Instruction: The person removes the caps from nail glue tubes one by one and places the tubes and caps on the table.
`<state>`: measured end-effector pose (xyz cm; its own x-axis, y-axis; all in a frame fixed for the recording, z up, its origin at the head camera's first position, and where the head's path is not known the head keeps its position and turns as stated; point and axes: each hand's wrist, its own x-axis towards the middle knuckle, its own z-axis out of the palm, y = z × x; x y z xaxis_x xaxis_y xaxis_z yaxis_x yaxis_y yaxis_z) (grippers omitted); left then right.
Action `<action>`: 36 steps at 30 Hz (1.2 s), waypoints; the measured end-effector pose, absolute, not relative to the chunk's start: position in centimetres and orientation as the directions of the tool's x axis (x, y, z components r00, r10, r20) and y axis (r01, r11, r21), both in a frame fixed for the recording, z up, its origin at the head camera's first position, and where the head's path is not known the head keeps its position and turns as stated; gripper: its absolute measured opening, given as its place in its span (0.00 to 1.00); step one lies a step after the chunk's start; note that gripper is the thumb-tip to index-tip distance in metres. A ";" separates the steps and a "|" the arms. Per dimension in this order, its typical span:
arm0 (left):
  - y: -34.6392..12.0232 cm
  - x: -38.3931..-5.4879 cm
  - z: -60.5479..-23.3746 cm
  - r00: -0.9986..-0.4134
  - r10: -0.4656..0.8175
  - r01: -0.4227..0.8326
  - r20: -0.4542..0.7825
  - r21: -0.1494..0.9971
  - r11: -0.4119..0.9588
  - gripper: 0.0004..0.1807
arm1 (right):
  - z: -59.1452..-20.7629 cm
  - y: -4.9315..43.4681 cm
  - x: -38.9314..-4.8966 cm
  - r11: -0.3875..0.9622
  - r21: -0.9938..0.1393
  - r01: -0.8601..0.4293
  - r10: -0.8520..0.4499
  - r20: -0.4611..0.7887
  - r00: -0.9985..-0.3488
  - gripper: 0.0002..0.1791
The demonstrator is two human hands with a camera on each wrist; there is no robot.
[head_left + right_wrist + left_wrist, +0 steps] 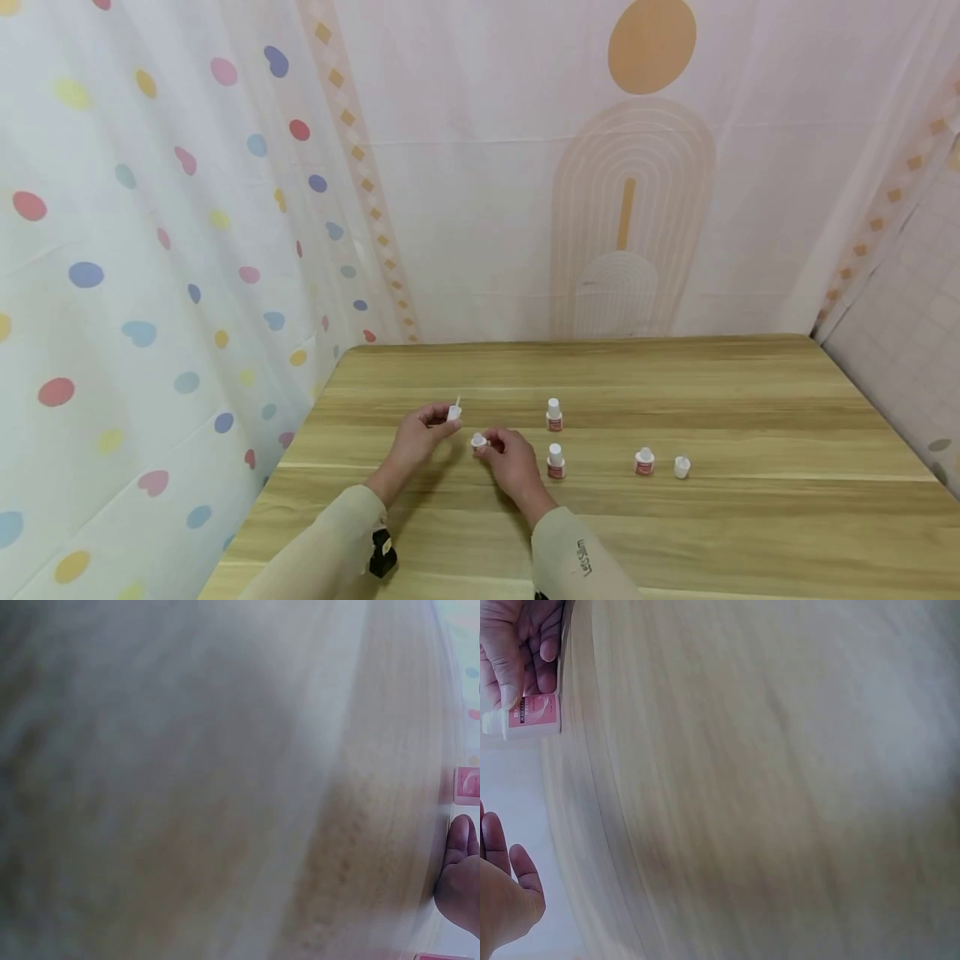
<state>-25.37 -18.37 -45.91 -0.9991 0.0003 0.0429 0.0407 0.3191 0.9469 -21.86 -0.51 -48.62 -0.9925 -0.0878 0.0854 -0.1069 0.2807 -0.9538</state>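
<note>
My left hand (420, 433) pinches a small white cap (454, 413), raised above the table, with a thin stick pointing up from it. Close beside it, my right hand (516, 463) grips a small white bottle (478, 443) by its side; its narrow neck is uncovered. In the left wrist view the bottle (534, 716) shows a pink label under the right thumb, while the left hand (508, 900) is partly cut off and its cap out of frame. The right wrist view catches only part of the right hand (459, 885), near a pink-labelled bottle (468, 786).
Two capped bottles stand right of my right hand, one farther back (554, 415) and one nearer (556, 461). Further right is an uncapped bottle (644, 462) beside an upturned white cap (682, 467). The wooden table (765, 533) ends at a patterned curtain (480, 208).
</note>
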 end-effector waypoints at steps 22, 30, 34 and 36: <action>-18.6 -25.2 -45.7 -0.999 0.000 0.050 0.053 0.942 0.331 0.15 | -48.5 -0.6 -21.8 0.291 -0.949 -0.124 -0.088 0.102 -0.991 0.03; -18.4 -25.4 -45.7 -0.998 0.002 0.055 0.057 0.942 0.331 0.14 | -48.5 -0.5 -22.0 0.288 -0.949 -0.132 -0.092 0.110 -0.990 0.02; -18.2 -25.4 -45.8 -0.998 0.001 0.059 0.062 0.942 0.332 0.15 | -48.5 -0.4 -22.0 0.289 -0.948 -0.136 -0.098 0.112 -0.989 0.03; -18.2 -25.4 -45.9 -0.998 -0.001 0.054 0.058 0.942 0.332 0.15 | -48.6 -0.4 -22.1 0.289 -0.947 -0.137 -0.101 0.112 -0.989 0.03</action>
